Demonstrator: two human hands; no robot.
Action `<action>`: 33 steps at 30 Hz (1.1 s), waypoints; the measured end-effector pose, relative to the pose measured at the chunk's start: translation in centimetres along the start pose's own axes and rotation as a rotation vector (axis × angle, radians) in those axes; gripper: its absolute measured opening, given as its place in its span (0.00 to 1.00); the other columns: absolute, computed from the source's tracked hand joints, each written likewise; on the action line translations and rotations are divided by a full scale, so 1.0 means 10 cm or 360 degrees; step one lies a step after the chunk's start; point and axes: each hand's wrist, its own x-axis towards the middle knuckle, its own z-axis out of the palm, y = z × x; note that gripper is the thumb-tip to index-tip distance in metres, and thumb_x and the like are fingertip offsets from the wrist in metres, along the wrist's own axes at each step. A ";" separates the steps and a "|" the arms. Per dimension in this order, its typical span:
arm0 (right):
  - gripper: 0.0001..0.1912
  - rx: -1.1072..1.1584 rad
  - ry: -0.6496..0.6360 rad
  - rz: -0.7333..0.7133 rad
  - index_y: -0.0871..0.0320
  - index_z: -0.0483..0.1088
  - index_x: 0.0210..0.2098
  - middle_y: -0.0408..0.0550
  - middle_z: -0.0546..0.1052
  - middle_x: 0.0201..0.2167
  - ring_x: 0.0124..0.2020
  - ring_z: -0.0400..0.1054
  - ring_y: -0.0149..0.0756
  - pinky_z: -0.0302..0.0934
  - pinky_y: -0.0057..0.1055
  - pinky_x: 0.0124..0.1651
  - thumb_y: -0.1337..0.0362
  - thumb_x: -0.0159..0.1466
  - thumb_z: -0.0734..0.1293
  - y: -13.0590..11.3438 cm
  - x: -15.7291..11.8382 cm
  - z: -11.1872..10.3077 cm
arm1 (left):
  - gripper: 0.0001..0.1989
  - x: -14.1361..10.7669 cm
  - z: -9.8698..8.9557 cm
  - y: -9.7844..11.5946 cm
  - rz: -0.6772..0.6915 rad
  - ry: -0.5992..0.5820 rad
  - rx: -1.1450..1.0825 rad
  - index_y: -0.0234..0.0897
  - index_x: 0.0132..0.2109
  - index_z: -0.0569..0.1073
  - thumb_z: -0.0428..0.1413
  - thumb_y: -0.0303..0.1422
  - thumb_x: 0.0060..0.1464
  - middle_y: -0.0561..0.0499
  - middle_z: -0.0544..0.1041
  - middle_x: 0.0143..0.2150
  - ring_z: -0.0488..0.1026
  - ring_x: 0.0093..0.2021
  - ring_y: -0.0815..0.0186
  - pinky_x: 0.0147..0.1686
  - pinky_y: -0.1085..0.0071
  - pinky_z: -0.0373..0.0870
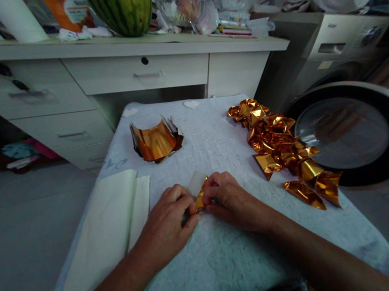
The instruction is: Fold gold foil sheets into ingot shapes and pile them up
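Note:
Between my two hands is a small piece of gold foil paper (201,199), partly folded, with a pale translucent bit (196,181) showing just behind it. My left hand (171,215) pinches its left side between thumb and fingers. The right side is held in the closed fingertips of my right hand (232,198). Farther back on the cloth stands a curved stack of gold foil sheets (157,142). Folded gold foil pieces (276,138) lie heaped along the right side. To the left of my left hand lie white paper sheets (100,232).
A pale cloth (213,147) covers the table. Behind it is a white cabinet (143,69) with drawers, its top crowded with a cut watermelon (123,7), bags and a paper roll (17,18). At right, a washing machine door (357,131) hangs open beside the table.

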 end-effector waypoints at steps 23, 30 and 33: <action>0.05 0.0053 0.0188 0.0200 0.57 0.73 0.28 0.47 0.70 0.37 0.42 0.59 0.39 0.53 0.40 0.47 0.69 0.61 0.69 -0.05 0.05 0.15 | 0.08 -0.01 -0.04 -0.02 0.0007 0.0042 0.0018 0.38 0.32 0.71 0.51 0.27 0.59 0.50 0.69 0.39 0.66 0.43 0.61 0.43 0.61 0.70; 0.08 -0.0064 0.0240 0.0241 0.58 0.70 0.27 0.48 0.69 0.37 0.42 0.58 0.41 0.54 0.41 0.47 0.66 0.61 0.70 -0.08 0.06 0.20 | 0.08 0.00 0.02 0.00 -0.0028 0.0112 0.0058 0.37 0.30 0.70 0.52 0.29 0.59 0.50 0.68 0.37 0.66 0.41 0.60 0.41 0.60 0.69; 0.08 -0.0107 0.0228 0.0241 0.58 0.69 0.27 0.48 0.68 0.37 0.41 0.58 0.41 0.54 0.41 0.46 0.66 0.62 0.69 -0.08 0.07 0.21 | 0.08 -0.02 0.03 -0.01 -0.0059 0.0112 0.0064 0.37 0.31 0.70 0.53 0.29 0.59 0.50 0.68 0.37 0.66 0.41 0.60 0.41 0.59 0.69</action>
